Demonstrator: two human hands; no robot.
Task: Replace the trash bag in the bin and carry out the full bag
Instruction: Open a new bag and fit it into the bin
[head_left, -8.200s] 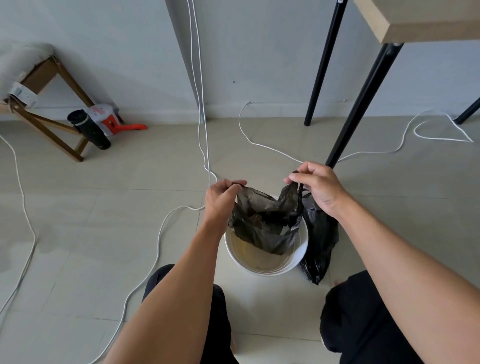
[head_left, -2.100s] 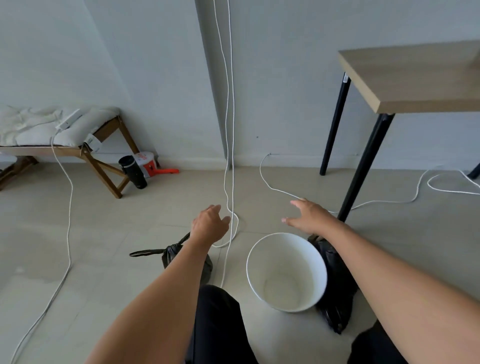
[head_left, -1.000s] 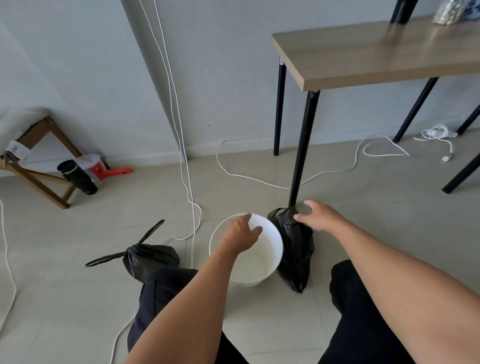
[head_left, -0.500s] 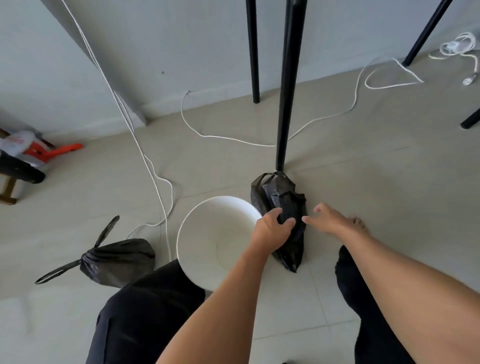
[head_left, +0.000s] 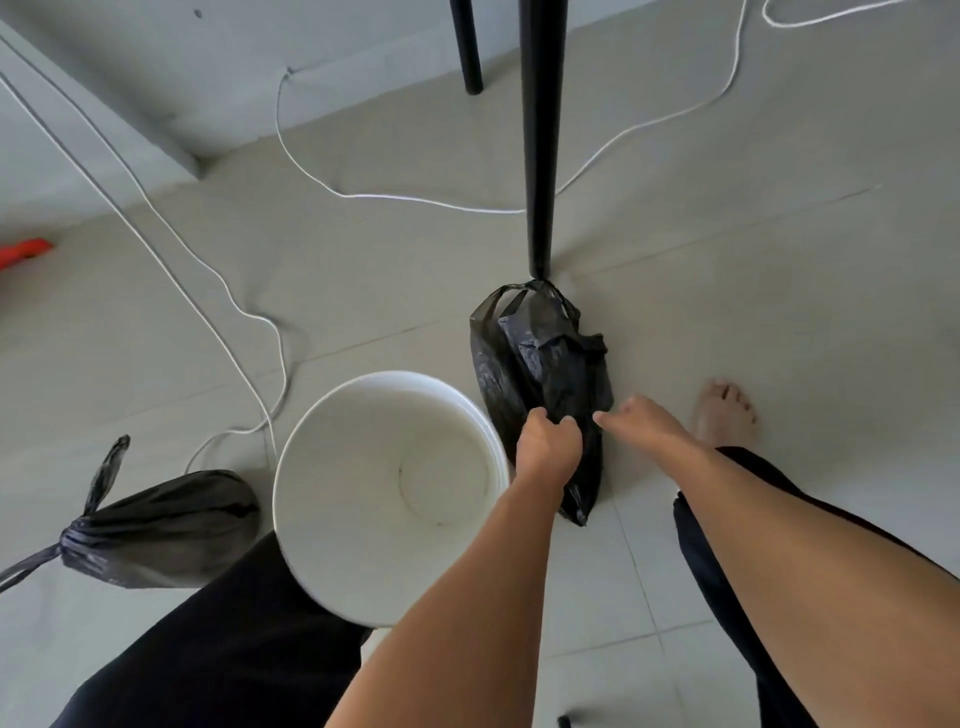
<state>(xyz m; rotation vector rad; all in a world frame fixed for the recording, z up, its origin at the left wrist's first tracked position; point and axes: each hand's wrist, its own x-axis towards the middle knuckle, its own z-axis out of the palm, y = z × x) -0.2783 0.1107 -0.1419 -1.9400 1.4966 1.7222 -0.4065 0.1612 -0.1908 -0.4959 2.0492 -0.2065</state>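
Black plastic, crumpled: the loose bag (head_left: 540, 358) lies on the floor (head_left: 779, 260) just right of the white bin (head_left: 332, 571). Its looped handles sit up against the foot of a black table leg (head_left: 540, 156). Of the hands, the left hand (head_left: 548, 447) reaches past the bin's rim & grips the bag's lower part, fingers curled into the plastic. Just beside it the right hand (head_left: 644, 421) has fingers stretched out & relaxed, holding nothing; the fingertips are at the bag's edge, can't tell if they touch. The bin stands upright on the floor by the person's left leg in dark trousers (head_left: 234, 649), w/ its white inside & bottom in plain view. Left of the bin lies the tied bag (head_left: 166, 525) on its side, bulging, knotted at its left end w/ two handle tails sticking out; close to the bin, contact unclear. A bare foot (head_left: 724, 415) is planted right of the loose bag. One white cable (head_left: 249, 322) snakes over the floor from the wall (head_left: 130, 62) twd the bin, another passes behind the table leg. Red-orange obj. (head_left: 23, 252) at the left edge, cut off
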